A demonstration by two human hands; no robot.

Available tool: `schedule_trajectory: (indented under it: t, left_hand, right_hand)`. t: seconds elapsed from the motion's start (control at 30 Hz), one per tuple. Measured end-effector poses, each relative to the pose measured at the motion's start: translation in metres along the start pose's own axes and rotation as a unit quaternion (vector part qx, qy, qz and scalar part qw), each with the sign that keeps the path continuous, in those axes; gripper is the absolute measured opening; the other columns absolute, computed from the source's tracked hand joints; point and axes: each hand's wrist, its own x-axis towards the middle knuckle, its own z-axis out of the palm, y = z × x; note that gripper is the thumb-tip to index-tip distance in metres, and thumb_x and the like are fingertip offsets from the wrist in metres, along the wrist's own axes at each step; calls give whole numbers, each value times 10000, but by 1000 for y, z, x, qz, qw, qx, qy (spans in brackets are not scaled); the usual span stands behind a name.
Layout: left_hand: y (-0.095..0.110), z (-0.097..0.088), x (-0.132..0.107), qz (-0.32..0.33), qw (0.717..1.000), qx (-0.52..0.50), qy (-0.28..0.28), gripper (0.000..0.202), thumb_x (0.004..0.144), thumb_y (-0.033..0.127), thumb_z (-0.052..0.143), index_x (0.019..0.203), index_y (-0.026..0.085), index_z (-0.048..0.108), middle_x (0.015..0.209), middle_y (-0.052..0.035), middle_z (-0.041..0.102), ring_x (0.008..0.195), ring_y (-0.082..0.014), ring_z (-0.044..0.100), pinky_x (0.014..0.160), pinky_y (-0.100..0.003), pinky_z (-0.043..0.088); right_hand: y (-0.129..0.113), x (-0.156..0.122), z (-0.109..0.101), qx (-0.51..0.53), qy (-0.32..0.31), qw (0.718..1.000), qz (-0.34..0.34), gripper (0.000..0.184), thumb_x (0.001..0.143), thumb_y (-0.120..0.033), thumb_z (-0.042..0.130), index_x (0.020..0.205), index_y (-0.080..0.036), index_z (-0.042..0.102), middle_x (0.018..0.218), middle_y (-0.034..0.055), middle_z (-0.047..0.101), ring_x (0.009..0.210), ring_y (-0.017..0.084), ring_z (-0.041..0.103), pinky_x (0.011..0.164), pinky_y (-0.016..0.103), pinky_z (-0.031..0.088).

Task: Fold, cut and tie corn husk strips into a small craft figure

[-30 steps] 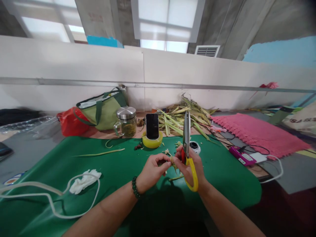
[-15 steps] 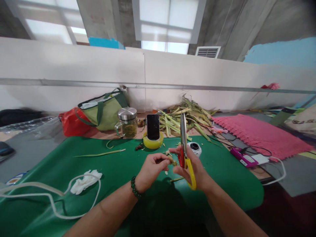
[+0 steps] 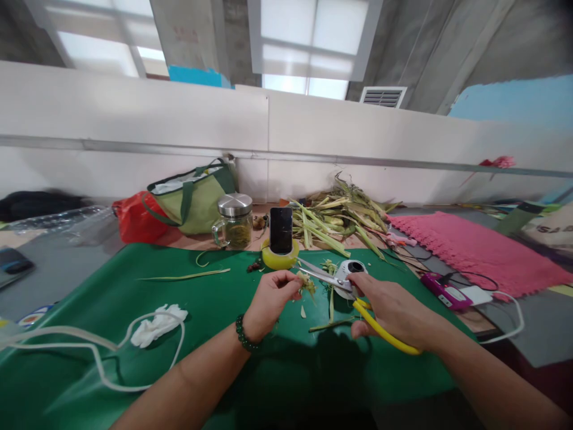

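Metal scissors [image 3: 339, 282], 2 blades parted, near a frayed plant piece [image 3: 308, 285].
The left hand [image 3: 271, 298] pinches this piece with its fingers above the smooth green mat [image 3: 215, 298]; the right hand [image 3: 394, 310] holds curved yellow handles [image 3: 385, 334], fingers spread.

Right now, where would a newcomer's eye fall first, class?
Probably on the yellow-handled metal scissors in the right hand, open beside the small yellowish plant piece pinched in the left hand. Beyond them, a tangled heap of long greenish stalks lies at the back. A bright pink fringed cloth is spread at the right.
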Motion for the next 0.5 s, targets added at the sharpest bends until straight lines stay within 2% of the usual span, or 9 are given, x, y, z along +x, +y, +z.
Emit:
schedule_trajectory:
  t: [0.3,0.5]
  left_hand:
    - [-2,1,2,14,999,19,25,189,576,310,712,569,144,622,502,6,582,503,-111,519,551,-239,427]
    - [-3,2,2,-2,1000,-14,22,204,562,313,727,568,139,620,504,14,571,505,-102,510,557,-232,424]
  right_hand:
    - [6,-5,8,-4,-32,999,-12,662,614,-678,652,1047,-197,515,902,83,635,776,273,616,627,296,390]
    - [1,-3,4,-20,-51,998,-7,610,653,-657,639,1030,-193,519,888,82,640,776,278,627,618,292,388]
